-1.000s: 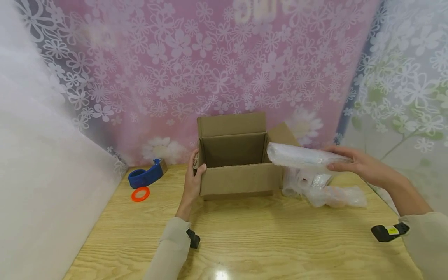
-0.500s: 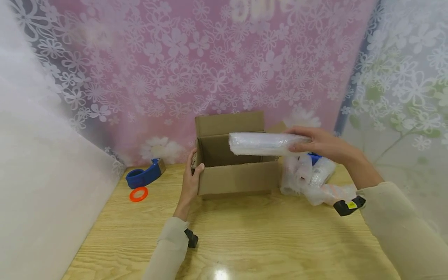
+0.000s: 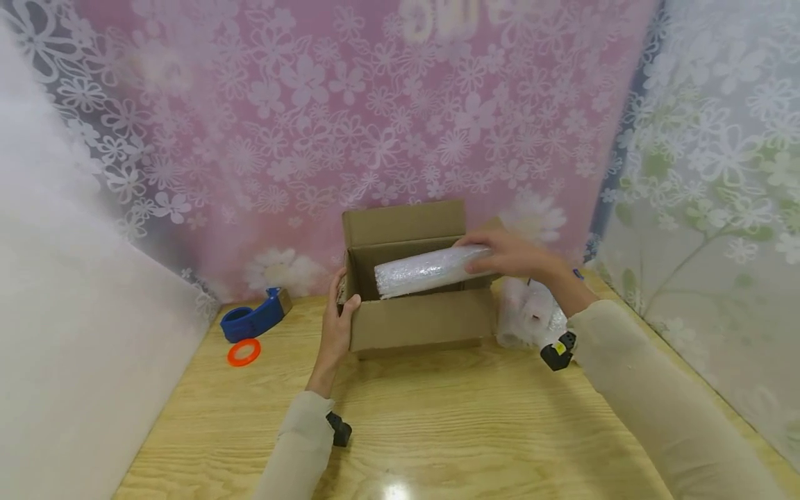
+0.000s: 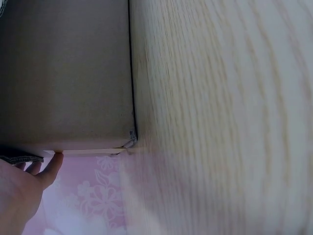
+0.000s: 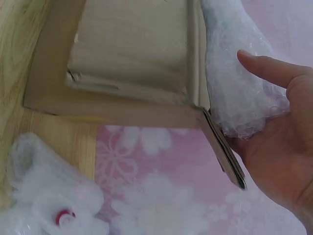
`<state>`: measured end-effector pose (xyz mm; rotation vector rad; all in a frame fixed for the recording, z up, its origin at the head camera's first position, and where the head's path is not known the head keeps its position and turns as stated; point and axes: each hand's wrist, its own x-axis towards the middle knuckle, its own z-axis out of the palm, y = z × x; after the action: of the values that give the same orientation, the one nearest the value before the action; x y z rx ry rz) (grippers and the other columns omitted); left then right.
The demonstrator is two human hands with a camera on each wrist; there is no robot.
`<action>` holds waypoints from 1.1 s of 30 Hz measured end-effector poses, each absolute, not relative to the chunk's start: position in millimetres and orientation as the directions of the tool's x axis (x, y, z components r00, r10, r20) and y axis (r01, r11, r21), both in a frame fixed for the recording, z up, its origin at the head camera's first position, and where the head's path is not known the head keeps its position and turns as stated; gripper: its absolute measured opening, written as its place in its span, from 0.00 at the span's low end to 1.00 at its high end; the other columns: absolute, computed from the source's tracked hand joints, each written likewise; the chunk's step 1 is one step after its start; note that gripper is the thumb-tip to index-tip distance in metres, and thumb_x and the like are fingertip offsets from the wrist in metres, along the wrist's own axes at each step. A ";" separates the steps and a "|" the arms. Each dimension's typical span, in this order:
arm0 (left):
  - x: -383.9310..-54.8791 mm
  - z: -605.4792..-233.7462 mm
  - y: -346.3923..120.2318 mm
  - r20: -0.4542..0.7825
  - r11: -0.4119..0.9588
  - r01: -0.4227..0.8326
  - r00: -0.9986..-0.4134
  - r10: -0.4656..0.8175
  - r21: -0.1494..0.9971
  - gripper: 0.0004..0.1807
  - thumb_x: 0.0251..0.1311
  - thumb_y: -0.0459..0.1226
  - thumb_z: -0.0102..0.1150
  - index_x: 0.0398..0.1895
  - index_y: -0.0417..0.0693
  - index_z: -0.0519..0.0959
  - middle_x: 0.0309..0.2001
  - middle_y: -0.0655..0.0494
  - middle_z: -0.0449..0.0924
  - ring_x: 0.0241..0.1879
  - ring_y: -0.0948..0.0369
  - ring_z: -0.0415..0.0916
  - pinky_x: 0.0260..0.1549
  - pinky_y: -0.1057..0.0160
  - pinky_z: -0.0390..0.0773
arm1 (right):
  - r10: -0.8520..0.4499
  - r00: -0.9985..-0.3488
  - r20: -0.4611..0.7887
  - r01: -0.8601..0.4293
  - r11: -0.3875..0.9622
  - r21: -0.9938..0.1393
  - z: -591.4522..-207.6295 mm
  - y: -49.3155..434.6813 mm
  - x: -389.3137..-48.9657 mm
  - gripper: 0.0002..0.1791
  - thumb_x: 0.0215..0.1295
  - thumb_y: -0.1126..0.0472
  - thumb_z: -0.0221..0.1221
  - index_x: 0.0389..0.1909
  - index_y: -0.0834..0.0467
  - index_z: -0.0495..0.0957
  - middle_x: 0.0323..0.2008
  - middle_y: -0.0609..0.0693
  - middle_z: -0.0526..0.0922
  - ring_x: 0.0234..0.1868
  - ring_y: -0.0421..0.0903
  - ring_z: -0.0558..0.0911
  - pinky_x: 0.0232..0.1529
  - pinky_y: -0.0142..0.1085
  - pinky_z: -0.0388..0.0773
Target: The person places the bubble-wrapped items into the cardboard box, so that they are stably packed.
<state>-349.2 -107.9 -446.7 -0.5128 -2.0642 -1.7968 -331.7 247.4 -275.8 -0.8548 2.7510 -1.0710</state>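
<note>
An open cardboard box stands on the wooden table with its flaps spread. My left hand grips the box's left side, thumb on the front flap and fingers around the side; the left wrist view shows those fingers against the cardboard. A bubble-wrapped bundle is in my right hand, held by its right end. Its left end tilts down into the box opening. In the right wrist view the thumb lies over the bubble wrap. What the wrap contains cannot be made out.
More bubble-wrapped items lie right of the box, partly behind the right forearm. A blue tape dispenser and an orange ring sit on the left of the table. A flowered pink curtain hangs behind.
My right hand has carried the wrapped bundle leftward from beside the box to its opening, and the bundle's left end has dipped. The left hand keeps its hold on the box.
</note>
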 end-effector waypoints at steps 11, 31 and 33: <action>-346.1 -439.5 -107.1 0.479 0.110 0.485 -0.875 0.078 0.868 0.36 0.78 0.45 0.51 0.84 0.65 0.53 0.83 0.54 0.48 0.81 0.46 0.47 0.71 0.32 0.55 | -0.525 -0.850 0.051 -0.457 0.686 -0.565 -291.5 214.3 -347.1 0.28 0.74 0.56 0.63 0.71 0.59 0.73 0.71 0.62 0.73 0.71 0.63 0.70 0.69 0.60 0.68; -348.9 -445.3 -108.2 0.470 0.104 0.474 -0.881 0.058 0.875 0.34 0.77 0.51 0.49 0.82 0.75 0.54 0.83 0.65 0.47 0.77 0.45 0.54 0.70 0.31 0.55 | -0.386 -0.880 0.278 -0.446 0.465 -0.765 -290.9 296.0 -315.4 0.29 0.79 0.60 0.56 0.78 0.56 0.64 0.76 0.60 0.65 0.74 0.62 0.65 0.65 0.48 0.72; -348.1 -445.7 -107.9 0.471 0.102 0.475 -0.880 0.062 0.874 0.34 0.77 0.51 0.49 0.82 0.76 0.54 0.82 0.66 0.47 0.77 0.45 0.54 0.71 0.32 0.55 | -0.318 -0.899 0.300 -0.423 0.462 -0.779 -293.4 313.6 -308.0 0.30 0.80 0.59 0.56 0.79 0.53 0.62 0.77 0.58 0.63 0.75 0.60 0.64 0.64 0.41 0.71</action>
<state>-348.1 -107.9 -445.7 -0.5297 -2.0706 -1.8391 -308.0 313.6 -293.4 -0.7077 2.7807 -1.5342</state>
